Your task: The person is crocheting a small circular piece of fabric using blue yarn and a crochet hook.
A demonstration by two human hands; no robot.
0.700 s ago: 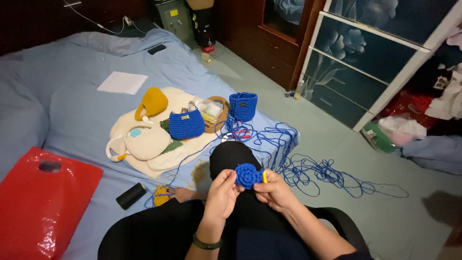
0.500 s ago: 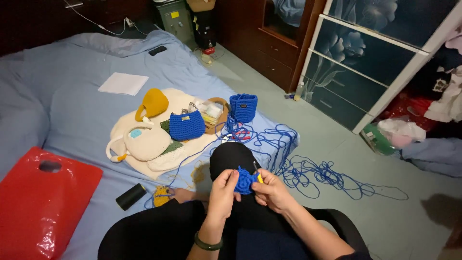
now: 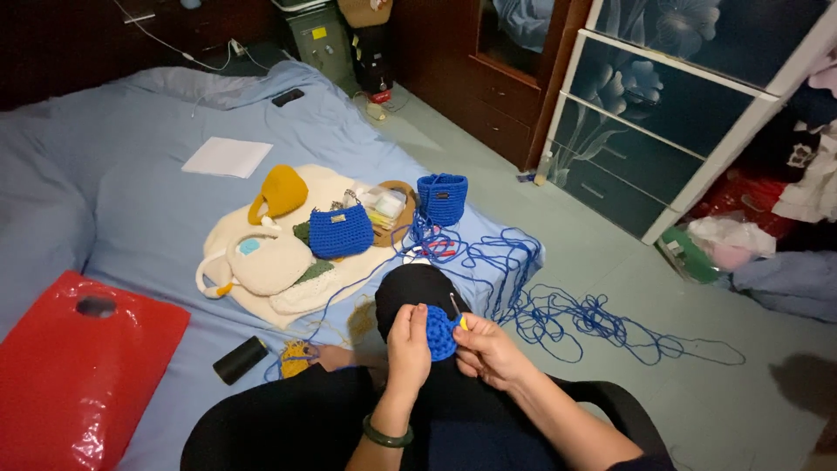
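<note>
Since the first earlier view the blue disc [image 3: 440,332], then face-on and fully round between the fingers, has turned partly edge-on, and the left hand [image 3: 408,347] now covers its left half. The right hand [image 3: 488,351] has drawn in against the disc's right edge, and its hook [image 3: 457,310], with the yellow grip, now rises above the disc rather than lying at its right side. Both hands have shifted slightly toward the black-clad knee [image 3: 417,288], so that the disc overlaps its lower edge.
</note>
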